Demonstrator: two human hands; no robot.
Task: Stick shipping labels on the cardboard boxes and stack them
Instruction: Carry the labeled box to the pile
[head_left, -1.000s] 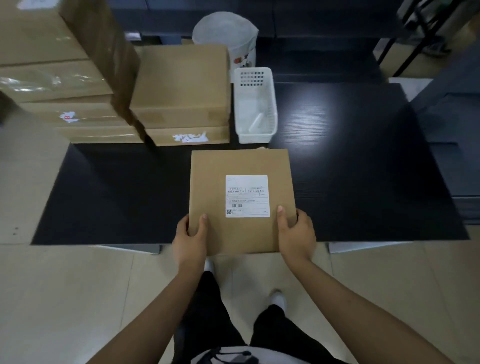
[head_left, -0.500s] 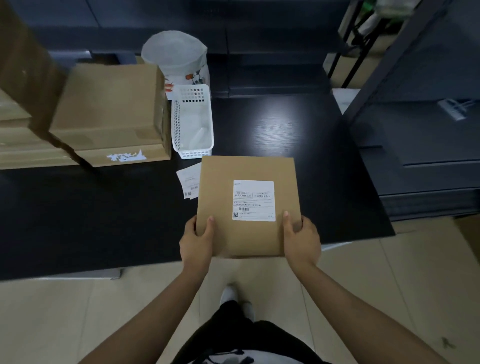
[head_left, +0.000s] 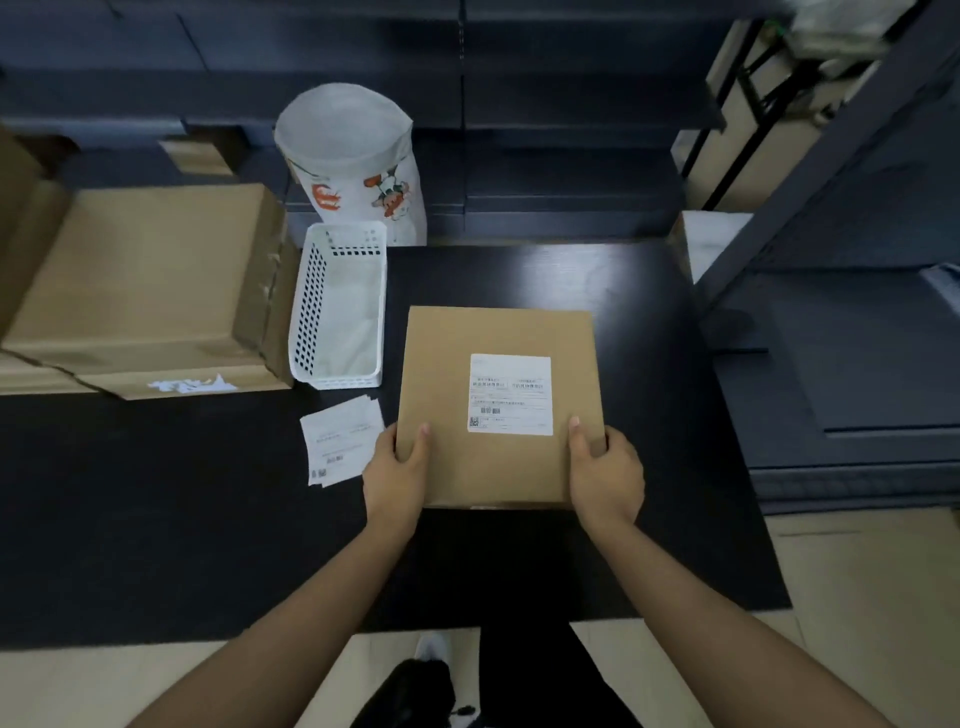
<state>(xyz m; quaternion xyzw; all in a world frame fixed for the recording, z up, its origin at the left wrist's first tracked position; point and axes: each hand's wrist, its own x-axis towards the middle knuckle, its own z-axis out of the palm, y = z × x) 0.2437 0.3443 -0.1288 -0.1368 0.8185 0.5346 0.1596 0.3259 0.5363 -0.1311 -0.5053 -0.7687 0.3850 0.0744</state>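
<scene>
A flat square cardboard box (head_left: 457, 374) with a white shipping label (head_left: 510, 394) stuck on its top is held over the black table (head_left: 156, 519). My left hand (head_left: 395, 480) grips its near left corner, thumb on top. My right hand (head_left: 605, 473) grips the near right corner the same way. A small pile of loose labels (head_left: 340, 447) lies on the table just left of the box. At the far left a stack of larger cardboard boxes (head_left: 140, 280) stands on the table.
A white perforated plastic basket (head_left: 340, 306) stands between the stack and the held box. Behind it sits a white bag with orange print (head_left: 353, 166). Dark shelving (head_left: 841, 364) runs along the back and right side. Pale floor tiles lie below the table edge.
The box in both hands has travelled right, away from the stack, uncovering the loose labels. My view has swung right as well, so the stack sits at the left edge.
</scene>
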